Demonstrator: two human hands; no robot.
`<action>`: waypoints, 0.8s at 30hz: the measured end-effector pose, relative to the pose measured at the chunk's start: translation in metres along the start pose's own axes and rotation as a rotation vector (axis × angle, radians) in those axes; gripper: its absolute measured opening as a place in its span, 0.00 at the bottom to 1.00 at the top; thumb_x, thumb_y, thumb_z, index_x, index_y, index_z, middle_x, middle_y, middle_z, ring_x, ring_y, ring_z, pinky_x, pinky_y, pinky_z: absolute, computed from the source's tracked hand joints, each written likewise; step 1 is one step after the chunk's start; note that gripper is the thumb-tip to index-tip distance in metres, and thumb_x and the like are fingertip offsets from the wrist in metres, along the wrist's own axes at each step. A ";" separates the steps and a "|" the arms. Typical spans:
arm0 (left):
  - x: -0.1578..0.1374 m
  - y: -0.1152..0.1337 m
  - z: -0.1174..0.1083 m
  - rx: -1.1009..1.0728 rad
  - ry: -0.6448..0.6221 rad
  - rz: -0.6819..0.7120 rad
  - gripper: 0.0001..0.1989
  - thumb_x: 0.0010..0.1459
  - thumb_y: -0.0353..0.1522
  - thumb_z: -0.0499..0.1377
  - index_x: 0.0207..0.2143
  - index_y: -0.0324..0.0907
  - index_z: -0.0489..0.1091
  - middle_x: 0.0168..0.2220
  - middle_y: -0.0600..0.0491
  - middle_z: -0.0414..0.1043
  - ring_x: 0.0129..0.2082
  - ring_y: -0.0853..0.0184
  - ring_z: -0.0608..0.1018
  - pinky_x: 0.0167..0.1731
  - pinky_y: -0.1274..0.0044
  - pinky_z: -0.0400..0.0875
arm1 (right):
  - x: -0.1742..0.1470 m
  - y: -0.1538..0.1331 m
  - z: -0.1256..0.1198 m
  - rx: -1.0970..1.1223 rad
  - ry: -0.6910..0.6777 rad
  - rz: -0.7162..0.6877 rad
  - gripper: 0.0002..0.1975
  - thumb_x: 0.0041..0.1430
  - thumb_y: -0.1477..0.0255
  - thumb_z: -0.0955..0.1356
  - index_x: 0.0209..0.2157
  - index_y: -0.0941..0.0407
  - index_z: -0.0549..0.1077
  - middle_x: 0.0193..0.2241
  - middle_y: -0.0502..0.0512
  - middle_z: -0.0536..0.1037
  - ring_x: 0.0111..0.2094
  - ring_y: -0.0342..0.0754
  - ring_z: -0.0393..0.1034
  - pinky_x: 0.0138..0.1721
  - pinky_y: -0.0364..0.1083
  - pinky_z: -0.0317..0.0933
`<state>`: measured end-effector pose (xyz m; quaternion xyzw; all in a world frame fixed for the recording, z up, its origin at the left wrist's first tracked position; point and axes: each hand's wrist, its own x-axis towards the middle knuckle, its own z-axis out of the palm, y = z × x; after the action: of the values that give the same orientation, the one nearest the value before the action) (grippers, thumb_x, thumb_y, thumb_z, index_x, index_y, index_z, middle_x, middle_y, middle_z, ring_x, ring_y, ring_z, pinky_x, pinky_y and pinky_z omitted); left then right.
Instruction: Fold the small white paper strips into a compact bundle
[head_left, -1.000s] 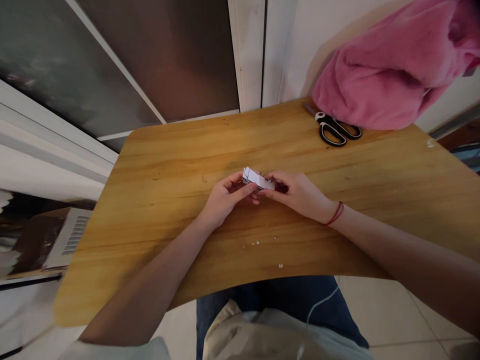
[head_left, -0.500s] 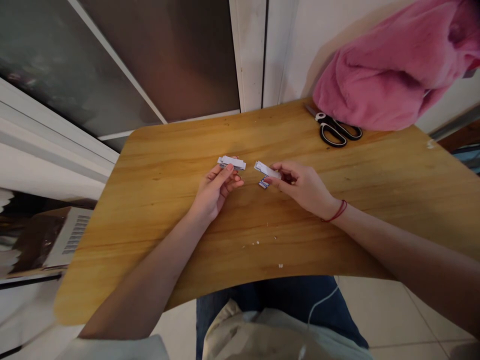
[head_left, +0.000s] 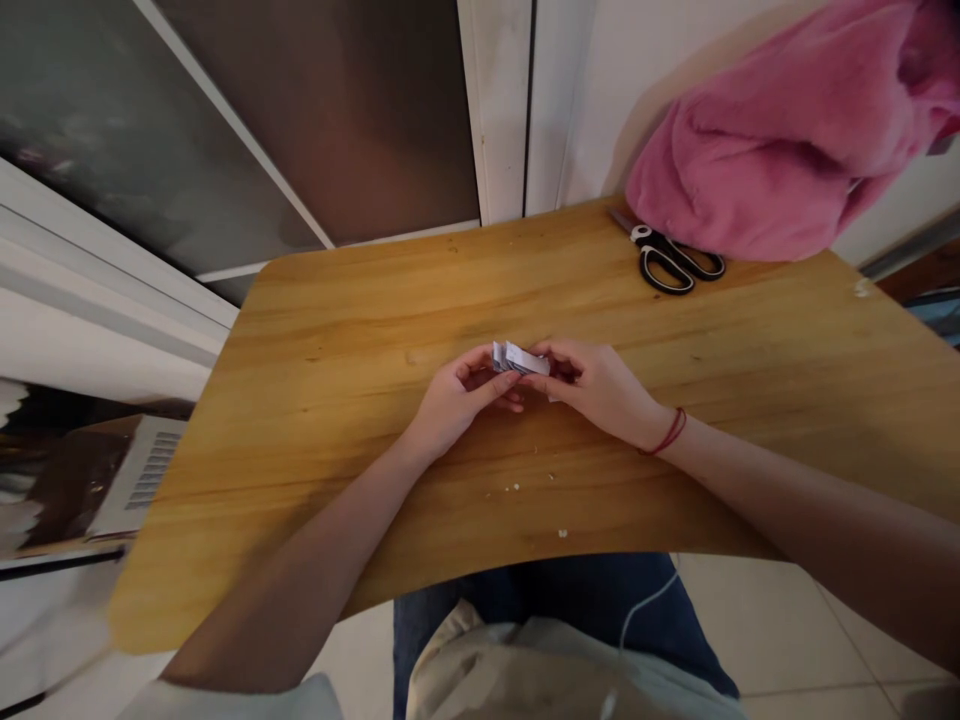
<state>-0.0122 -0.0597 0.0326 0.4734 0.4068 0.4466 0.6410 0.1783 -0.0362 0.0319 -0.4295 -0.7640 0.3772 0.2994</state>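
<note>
Hands [head_left: 609, 392] around overlapping white strips [head_left: 528, 360]

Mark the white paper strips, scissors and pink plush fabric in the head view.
White paper strips [head_left: 528, 359]: head view, upper face of the bunch between the hands.
Scissors [head_left: 659, 244]: head view, black handles near the pivot.
Pink plush fabric [head_left: 765, 150]: head view, middle of its visible side.

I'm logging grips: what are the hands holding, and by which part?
White strips, apparently paper: left hand at their left part, right hand at their right end.
</note>
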 end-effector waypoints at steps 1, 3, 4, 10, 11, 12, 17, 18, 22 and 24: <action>0.000 0.000 0.000 0.003 -0.005 -0.006 0.12 0.50 0.33 0.67 0.38 0.40 0.74 0.32 0.54 0.75 0.28 0.72 0.77 0.32 0.75 0.79 | 0.000 -0.001 0.000 -0.004 -0.012 -0.002 0.16 0.58 0.62 0.69 0.42 0.58 0.74 0.32 0.53 0.78 0.29 0.44 0.67 0.31 0.44 0.60; 0.001 -0.001 0.000 0.015 -0.013 -0.015 0.15 0.49 0.33 0.67 0.41 0.40 0.75 0.34 0.52 0.76 0.29 0.71 0.77 0.32 0.75 0.79 | 0.000 -0.002 0.000 -0.024 -0.029 -0.004 0.15 0.58 0.62 0.69 0.42 0.58 0.75 0.31 0.53 0.78 0.29 0.44 0.67 0.31 0.44 0.59; 0.000 -0.001 0.000 0.024 -0.014 -0.018 0.16 0.49 0.33 0.67 0.42 0.40 0.75 0.35 0.52 0.77 0.29 0.71 0.77 0.33 0.75 0.78 | 0.000 -0.002 0.000 -0.038 -0.035 -0.002 0.15 0.58 0.61 0.69 0.41 0.58 0.75 0.30 0.53 0.77 0.28 0.44 0.67 0.30 0.44 0.59; -0.002 -0.003 0.002 0.075 0.012 0.011 0.19 0.47 0.33 0.68 0.43 0.40 0.75 0.35 0.51 0.78 0.32 0.69 0.78 0.32 0.75 0.79 | 0.000 -0.004 0.002 -0.107 -0.058 -0.002 0.15 0.58 0.60 0.69 0.39 0.57 0.76 0.27 0.52 0.76 0.26 0.43 0.66 0.28 0.43 0.57; -0.002 -0.003 0.003 0.074 0.014 0.015 0.19 0.47 0.34 0.68 0.43 0.40 0.75 0.35 0.52 0.78 0.31 0.69 0.78 0.31 0.75 0.79 | -0.001 -0.004 0.002 -0.107 -0.057 -0.004 0.15 0.58 0.60 0.69 0.39 0.57 0.76 0.27 0.52 0.76 0.26 0.43 0.65 0.28 0.43 0.57; -0.002 -0.003 0.003 0.070 0.016 0.016 0.18 0.48 0.34 0.68 0.43 0.40 0.75 0.34 0.52 0.78 0.30 0.70 0.78 0.31 0.76 0.79 | -0.001 -0.004 0.003 -0.102 -0.058 -0.007 0.15 0.58 0.61 0.69 0.39 0.58 0.76 0.27 0.51 0.76 0.26 0.43 0.65 0.28 0.43 0.57; -0.001 -0.004 0.001 0.004 0.061 0.023 0.14 0.50 0.35 0.67 0.40 0.41 0.76 0.32 0.53 0.77 0.28 0.72 0.77 0.30 0.77 0.78 | 0.002 -0.006 -0.005 -0.022 -0.110 0.007 0.20 0.56 0.58 0.70 0.45 0.58 0.76 0.24 0.49 0.73 0.24 0.42 0.63 0.27 0.43 0.55; 0.000 -0.004 -0.001 -0.024 0.077 0.029 0.13 0.50 0.35 0.67 0.39 0.41 0.76 0.32 0.54 0.77 0.27 0.73 0.77 0.29 0.78 0.78 | 0.004 -0.005 -0.009 -0.005 -0.114 0.013 0.23 0.57 0.57 0.69 0.48 0.58 0.74 0.24 0.49 0.73 0.23 0.42 0.63 0.26 0.43 0.55; 0.004 -0.002 -0.007 -0.155 0.147 0.020 0.15 0.49 0.35 0.68 0.39 0.40 0.75 0.28 0.56 0.75 0.23 0.75 0.75 0.27 0.80 0.77 | 0.011 0.005 -0.020 -0.132 0.010 -0.019 0.20 0.66 0.59 0.61 0.44 0.58 0.75 0.30 0.55 0.75 0.27 0.45 0.65 0.30 0.45 0.58; 0.006 -0.001 -0.010 -0.203 0.185 0.012 0.16 0.48 0.35 0.68 0.39 0.39 0.75 0.26 0.57 0.74 0.23 0.76 0.75 0.28 0.81 0.77 | 0.013 0.012 -0.019 -0.349 0.071 -0.091 0.17 0.63 0.60 0.64 0.42 0.59 0.75 0.34 0.58 0.74 0.35 0.49 0.67 0.38 0.49 0.60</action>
<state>-0.0200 -0.0521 0.0293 0.3652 0.4141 0.5312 0.6426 0.1928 -0.0148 0.0343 -0.4531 -0.8254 0.2095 0.2637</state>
